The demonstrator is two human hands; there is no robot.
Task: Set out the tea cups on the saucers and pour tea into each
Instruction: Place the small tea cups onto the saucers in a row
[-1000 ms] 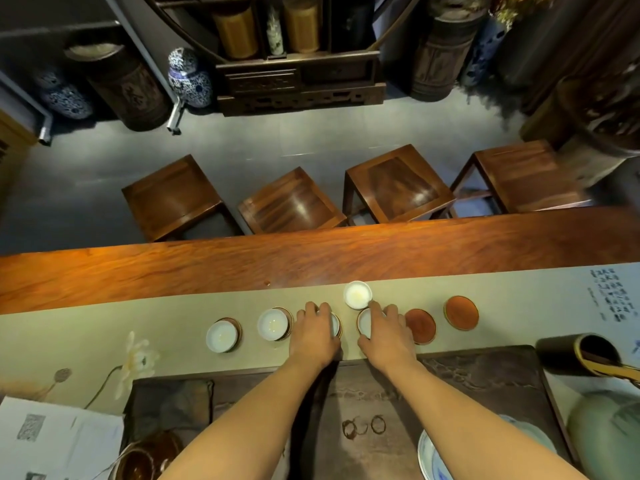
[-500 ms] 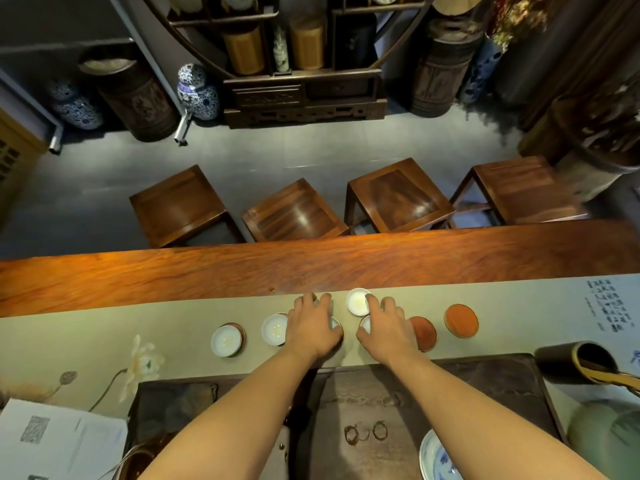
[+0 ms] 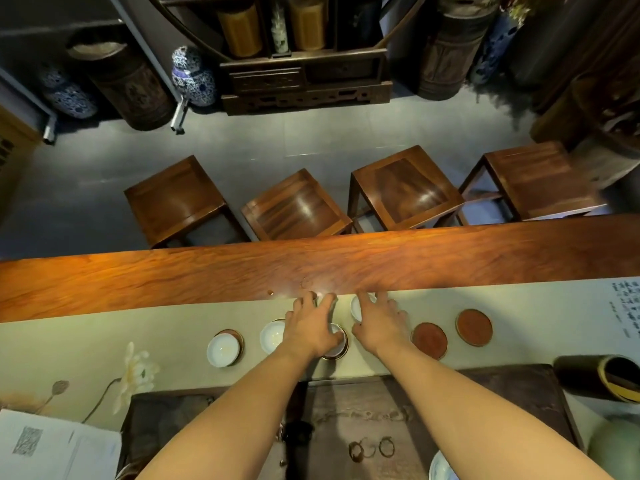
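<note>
Runner (image 3: 104, 341): cups (image 3: 223, 349) upright, row apparently sideways.

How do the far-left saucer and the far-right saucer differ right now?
The far-left saucer carries a white tea cup that hides most of it, leaving only a brown edge showing; the far-right saucer is bare, its whole reddish face visible. The far-left saucer lies left of both hands, the far-right one beyond the right hand, next to another bare saucer. Both are round, brown and lie on the pale runner.
</note>
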